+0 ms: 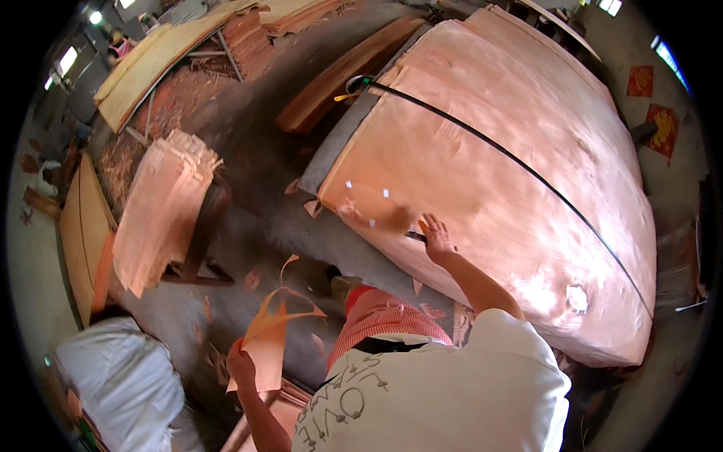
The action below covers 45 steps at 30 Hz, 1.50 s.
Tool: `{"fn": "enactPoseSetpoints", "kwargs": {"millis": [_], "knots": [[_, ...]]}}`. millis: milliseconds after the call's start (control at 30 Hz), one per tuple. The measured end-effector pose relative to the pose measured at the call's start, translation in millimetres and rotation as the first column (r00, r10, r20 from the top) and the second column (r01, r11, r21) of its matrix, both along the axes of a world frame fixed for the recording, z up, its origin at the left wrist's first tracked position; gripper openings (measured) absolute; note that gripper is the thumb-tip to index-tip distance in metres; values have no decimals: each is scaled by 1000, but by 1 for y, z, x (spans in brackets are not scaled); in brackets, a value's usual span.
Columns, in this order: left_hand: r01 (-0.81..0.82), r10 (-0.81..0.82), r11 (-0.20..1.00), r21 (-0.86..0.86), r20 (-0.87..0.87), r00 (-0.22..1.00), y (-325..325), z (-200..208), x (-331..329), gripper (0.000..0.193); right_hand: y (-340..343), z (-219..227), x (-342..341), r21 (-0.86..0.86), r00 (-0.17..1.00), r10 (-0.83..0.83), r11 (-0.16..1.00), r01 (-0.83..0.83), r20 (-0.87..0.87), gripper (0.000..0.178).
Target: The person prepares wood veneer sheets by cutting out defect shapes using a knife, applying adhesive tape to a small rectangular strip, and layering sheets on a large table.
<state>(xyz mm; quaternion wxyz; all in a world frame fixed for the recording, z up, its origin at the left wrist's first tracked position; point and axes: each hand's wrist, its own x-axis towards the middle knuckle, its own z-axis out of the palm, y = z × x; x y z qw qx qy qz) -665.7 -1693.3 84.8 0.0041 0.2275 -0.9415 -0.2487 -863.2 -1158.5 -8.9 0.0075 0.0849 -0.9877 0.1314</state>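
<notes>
Over the broad pile of pinkish wood sheets, in the head view, we spread our right hand near the close edge; a dark object juts from beneath it, and we cannot tell whether the fingers grip it. Lower left, our left hand is clamped on a torn veneer piece, above the floor, well apart from the pile.

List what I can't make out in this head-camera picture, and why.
All in the head view:
Dark tool: partly covered by the right hand, so its kind is unclear.
Thin wood sheet: the gripped edge is hidden by the left hand.
Grey cover: hides whatever lies beneath it.
Distant person: too small and blurred to tell what they are doing.
</notes>
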Motion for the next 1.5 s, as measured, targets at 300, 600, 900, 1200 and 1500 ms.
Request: {"fn": "enactPoseSetpoints", "kwargs": {"millis": [300,600,900,1200,1500], "knots": [[74,-76,997,-21,-92,993,-115,57,-167,35,-111,-39,-213,-187,965,-260,950,249,-36,39],[144,-136,976,165,-58,989,-154,63,-340,37,-136,-27,-314,157,850,-523,846,510,60,49],[463,-496,827,319,27,868,-152,28,-602,34,-146,-27,-329,140,753,-650,759,636,98,48],[544,-719,522,657,-5,695,-49,-4,-821,26,-166,-16,-338,106,663,-744,668,736,86,51],[364,-782,272,891,-15,623,116,8,-940,30,-175,-17,-355,2,535,-843,535,845,-57,46]]}}
